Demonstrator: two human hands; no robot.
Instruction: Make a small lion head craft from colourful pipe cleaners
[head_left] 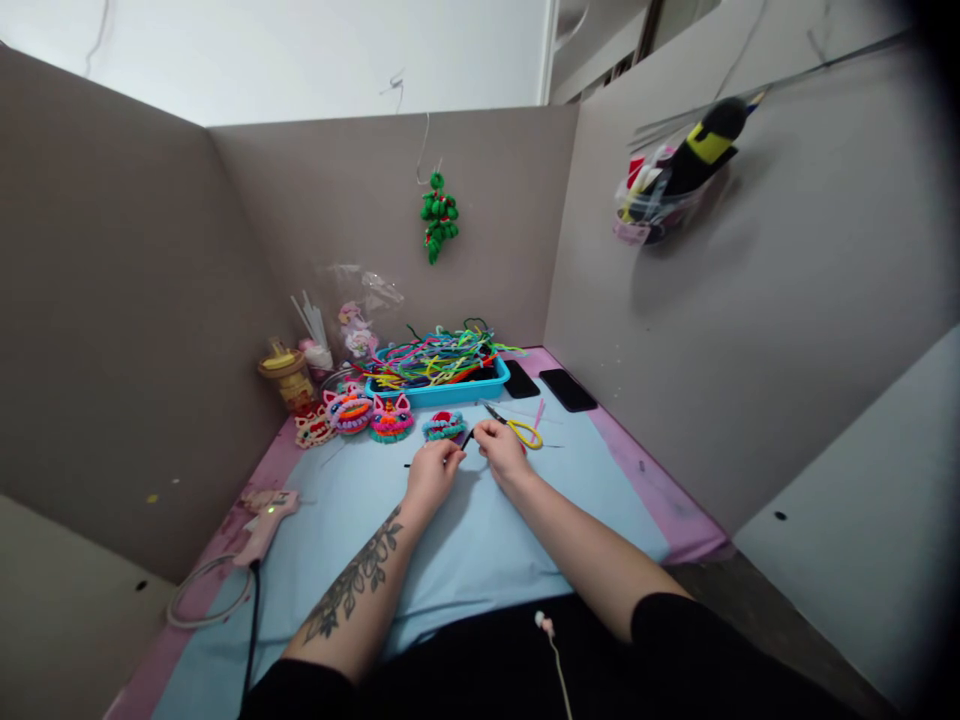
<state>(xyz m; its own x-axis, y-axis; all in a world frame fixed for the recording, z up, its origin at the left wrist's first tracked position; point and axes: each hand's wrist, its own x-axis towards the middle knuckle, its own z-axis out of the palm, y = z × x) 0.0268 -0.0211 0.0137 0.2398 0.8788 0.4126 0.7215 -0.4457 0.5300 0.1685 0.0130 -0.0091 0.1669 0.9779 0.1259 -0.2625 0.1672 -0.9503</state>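
My left hand [433, 472] and my right hand [501, 448] meet over the light blue mat [465, 540], fingers pinched together on a thin black pipe cleaner [466, 438] that runs between them. Its left end pokes out past my left hand. Just beyond the fingertips lies a small round craft piece in blue and red [444, 426]. Yellow-handled scissors [517, 428] rest on the mat right behind my right hand.
A blue tray [439, 392] heaped with coloured pipe cleaners stands at the back, two dark phones [568, 389] beside it. Finished fuzzy animal faces [390, 418] sit back left. A pink glue gun [264, 512] with cord lies at the left. Grey partition walls enclose the desk.
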